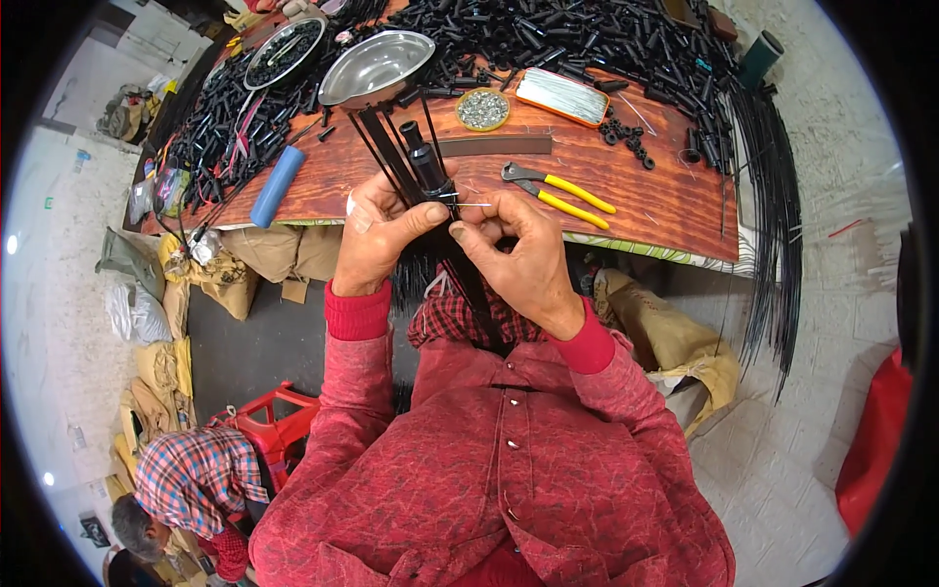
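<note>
Over the near edge of the table, my left hand closes around a bundle of thin black ribs with a black plastic runner among them, like part of an umbrella frame. The runner stands nearly upright, and the ribs run down toward my lap. My right hand is at the runner's lower collar, thumb and forefinger pinching a thin metal wire that shows beside it. Both thumbs come close together there. End-cutting pliers with yellow handles lie on the table to the right of my hands.
On the wooden table are a blue cylinder, a metal bowl, a dish of small metal pieces and a tin of wires. Black plastic parts pile behind. Long ribs overhang at right. Another person bends at lower left.
</note>
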### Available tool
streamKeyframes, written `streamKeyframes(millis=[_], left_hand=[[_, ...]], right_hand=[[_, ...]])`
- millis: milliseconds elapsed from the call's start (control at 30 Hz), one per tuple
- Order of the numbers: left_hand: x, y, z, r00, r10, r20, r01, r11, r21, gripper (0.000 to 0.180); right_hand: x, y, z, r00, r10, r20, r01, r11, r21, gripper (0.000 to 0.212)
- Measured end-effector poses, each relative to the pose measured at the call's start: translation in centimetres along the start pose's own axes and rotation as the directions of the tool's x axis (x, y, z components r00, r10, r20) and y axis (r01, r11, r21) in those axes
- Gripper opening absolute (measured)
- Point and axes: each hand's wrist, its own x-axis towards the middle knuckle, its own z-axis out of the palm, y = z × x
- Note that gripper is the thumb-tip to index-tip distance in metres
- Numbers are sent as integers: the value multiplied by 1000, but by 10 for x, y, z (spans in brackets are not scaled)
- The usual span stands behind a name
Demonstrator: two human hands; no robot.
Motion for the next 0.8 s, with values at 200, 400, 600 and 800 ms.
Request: streamKeyframes(millis=[200,400,600,800], left_hand=[[-1,3,6,1000,7,-25,-4,996,90,48],[-1,5,6,1000,25,-4,-25,995,99,47],[-2,2,4,998,53,24,-55,991,125,43],[-3,-5,10,992,123,20,-125,983,133,39]], right_hand=[[0,11,3,999,-42,16,41,997,62,13],[-2,10,3,994,58,88,-73,982,176,13],[-3,6,3,991,100,89,-117,970,213,10],[-7,5,9,993,-99,-66,98,995,-12,10]])
